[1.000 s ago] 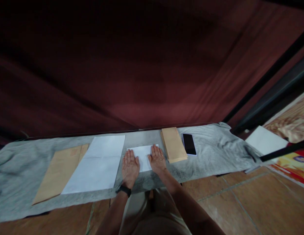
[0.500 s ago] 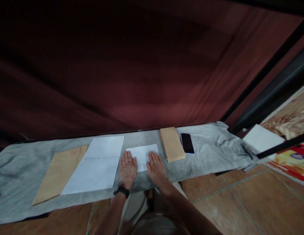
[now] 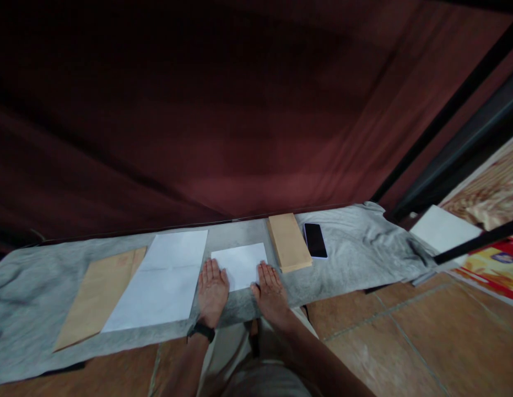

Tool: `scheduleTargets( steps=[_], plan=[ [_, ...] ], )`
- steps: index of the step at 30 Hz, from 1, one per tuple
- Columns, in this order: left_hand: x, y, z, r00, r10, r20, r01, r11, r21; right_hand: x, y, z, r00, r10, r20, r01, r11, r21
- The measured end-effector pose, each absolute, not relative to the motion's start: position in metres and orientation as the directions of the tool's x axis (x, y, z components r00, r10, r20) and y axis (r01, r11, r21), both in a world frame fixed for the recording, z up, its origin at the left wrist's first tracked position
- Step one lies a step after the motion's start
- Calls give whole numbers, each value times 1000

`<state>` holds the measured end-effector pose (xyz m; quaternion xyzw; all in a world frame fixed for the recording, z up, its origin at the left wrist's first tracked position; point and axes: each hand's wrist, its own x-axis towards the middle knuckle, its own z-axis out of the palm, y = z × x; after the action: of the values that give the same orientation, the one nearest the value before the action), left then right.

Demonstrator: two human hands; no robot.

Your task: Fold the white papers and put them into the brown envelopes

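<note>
**Two flat hands at the near edge of a folded white sheet**

On the grey cloth (image 3: 355,248) spread over the tiled floor (image 3: 405,353), seen from the head camera, a small folded white sheet (image 3: 239,264) lies flat, directly ahead of the person. Its long axis runs left to right, roughly along the length of the cloth, and its short edges point away toward the dark red curtain (image 3: 239,110) and back toward the person.

The left hand (image 3: 212,292) lies palm down with its fingers straight and together, gripping nothing; its fingertips rest at the sheet's near left corner. The right hand (image 3: 273,292) is likewise flat and spread, holding nothing, with its fingertips at the near right corner. Whether the fingertips press on the paper or only on the cloth just beside it is hard to tell in the dim light. Most of the sheet lies beyond the fingers and between the two hands. A dark band (image 3: 201,331) circles the left wrist.

Left of the sheet lies a larger white paper (image 3: 161,281) with fold creases, and it partly covers a brown envelope (image 3: 95,298) farther left. Just right of the sheet is a stack of brown envelopes (image 3: 288,242), its long axis pointing away from the person, and beside that a dark phone (image 3: 314,241), face up.

At the right edge another white sheet (image 3: 442,229) is crossed by a black bar (image 3: 479,240), and the patterned material beyond it is cut off by the frame. The person's lap is blurred at the bottom.
</note>
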<state>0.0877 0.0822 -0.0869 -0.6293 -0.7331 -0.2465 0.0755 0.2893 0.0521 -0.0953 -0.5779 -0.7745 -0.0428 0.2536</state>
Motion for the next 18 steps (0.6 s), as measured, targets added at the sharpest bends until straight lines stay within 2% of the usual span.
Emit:
scheduleTargets(
  steps=[3, 5, 8, 11, 14, 18],
  plan=[
    [94, 80, -85, -184, 874, 451, 959, 59, 276, 291, 50, -96, -198, 878, 435, 918, 322, -231],
    [106, 82, -82, -97, 889, 448, 965, -26, 260, 291, 50, -97, -197, 877, 438, 917, 323, -235],
    [133, 91, -80, 74, 922, 379, 952, -179, 250, 290, 50, -98, -198, 870, 452, 916, 328, -229],
    [154, 103, -79, 173, 942, 289, 937, -248, 247, 291, 51, -99, -203, 861, 466, 918, 333, -215],
    [158, 111, -80, 171, 953, 250, 944, -231, 236, 291, 52, -99, -201, 857, 474, 921, 331, -207],
    [140, 114, -82, 85, 959, 271, 960, -152, 236, 292, 52, -98, -200, 856, 477, 924, 326, -198]
  ],
)
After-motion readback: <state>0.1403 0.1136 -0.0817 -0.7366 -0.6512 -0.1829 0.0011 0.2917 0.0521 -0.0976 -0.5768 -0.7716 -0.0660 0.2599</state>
